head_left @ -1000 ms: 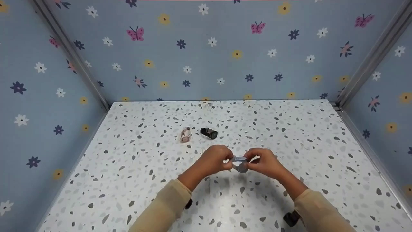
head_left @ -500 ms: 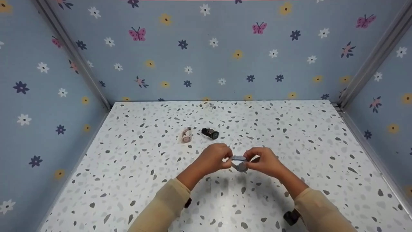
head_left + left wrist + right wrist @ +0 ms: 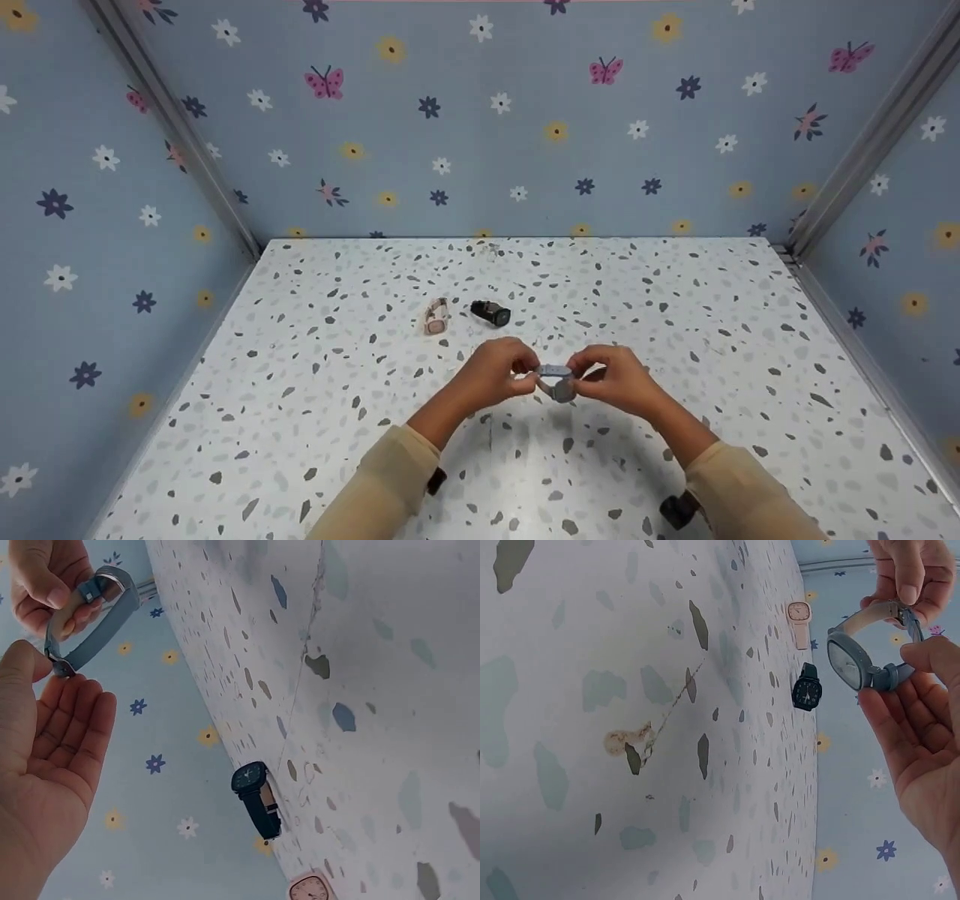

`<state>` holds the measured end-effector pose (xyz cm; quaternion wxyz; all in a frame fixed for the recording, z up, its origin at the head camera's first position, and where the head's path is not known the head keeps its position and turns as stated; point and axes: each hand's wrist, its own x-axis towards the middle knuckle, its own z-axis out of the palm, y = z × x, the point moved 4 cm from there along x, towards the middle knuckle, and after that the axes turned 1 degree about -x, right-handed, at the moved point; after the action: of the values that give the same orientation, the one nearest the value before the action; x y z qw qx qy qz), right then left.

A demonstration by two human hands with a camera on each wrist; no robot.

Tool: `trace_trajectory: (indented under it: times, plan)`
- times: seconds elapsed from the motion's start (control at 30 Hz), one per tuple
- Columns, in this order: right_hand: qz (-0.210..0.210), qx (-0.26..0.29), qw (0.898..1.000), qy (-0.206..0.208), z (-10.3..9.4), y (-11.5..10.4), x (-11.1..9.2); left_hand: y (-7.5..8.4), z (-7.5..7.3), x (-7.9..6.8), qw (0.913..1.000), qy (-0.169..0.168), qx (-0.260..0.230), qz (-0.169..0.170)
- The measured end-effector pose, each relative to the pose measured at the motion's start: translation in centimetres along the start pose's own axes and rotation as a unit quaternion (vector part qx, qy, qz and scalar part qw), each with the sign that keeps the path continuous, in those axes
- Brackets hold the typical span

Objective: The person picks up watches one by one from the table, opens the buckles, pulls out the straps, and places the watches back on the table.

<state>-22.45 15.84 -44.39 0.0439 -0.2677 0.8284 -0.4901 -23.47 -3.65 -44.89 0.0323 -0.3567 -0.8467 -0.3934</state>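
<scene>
While both hands (image 3: 491,371) (image 3: 616,379) pinch a blue watch (image 3: 849,661), black and pink watches (image 3: 491,313) (image 3: 436,318) lie beyond.

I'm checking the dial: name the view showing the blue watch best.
Right wrist: the blue watch shows its dial and strap clearly. Left wrist shows mainly its strap; head shows it small, partly covered.

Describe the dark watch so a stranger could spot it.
In the head view, two watches lie on the speckled white table, beyond the left hand. The dark watch is on the right; its blackish strap and face set it apart from the pink watch.
</scene>
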Motion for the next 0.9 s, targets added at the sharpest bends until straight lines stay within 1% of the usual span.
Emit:
trace_trajectory:
  times: [0.07, 0.17, 0.2, 0.27, 0.33, 0.43, 0.5, 0.6, 0.7, 0.73, 0.9]
  plan:
    - [-0.002, 0.003, 1.0, 0.006, 0.1, 1.1, 0.1, -0.5, 0.1, -0.3, 0.9973, 0.019, -0.069, -0.012]
    - [0.001, 0.006, 1.0, 0.016, 0.3, 2.6, 0.2, -1.2, 0.3, -0.5, 0.987, 0.041, -0.154, -0.024]
    - [0.004, 0.004, 1.0, 0.017, 0.3, 2.4, 0.2, -1.2, 0.3, -0.5, 0.9828, 0.044, -0.177, -0.031]
    - [0.002, 0.008, 1.0, 0.016, 0.3, 1.5, 0.1, -1.1, 0.3, -0.5, 0.9764, 0.047, -0.206, -0.042]
    - [-0.003, 0.011, 1.0, 0.013, 0.2, 0.5, 0.0, -0.4, -0.1, -0.5, 0.9712, 0.046, -0.229, -0.048]
    - [-0.01, 0.012, 1.0, 0.009, 0.0, -0.9, -0.1, 0.6, -0.7, -0.5, 0.9662, 0.044, -0.247, -0.058]
    - [-0.007, 0.009, 1.0, 0.007, 0.0, -1.2, -0.2, 1.2, -1.1, -0.6, 0.9647, 0.046, -0.252, -0.061]
    - [-0.005, 0.007, 1.0, 0.008, -0.1, -1.3, -0.2, 1.3, -1.1, -0.7, 0.9626, 0.056, -0.258, -0.063]
    - [-0.001, 0.007, 1.0, 0.01, 0.0, -1.2, -0.2, 1.3, -0.9, -0.8, 0.961, 0.069, -0.262, -0.057]
    - [0.0, 0.006, 1.0, 0.011, 0.0, -1.2, -0.2, 1.3, -0.9, -0.8, 0.9612, 0.072, -0.261, -0.052]
    - [-0.005, 0.01, 1.0, 0.01, 0.0, -1.2, -0.2, 1.6, -1.0, -0.9, 0.9685, 0.075, -0.237, -0.015]
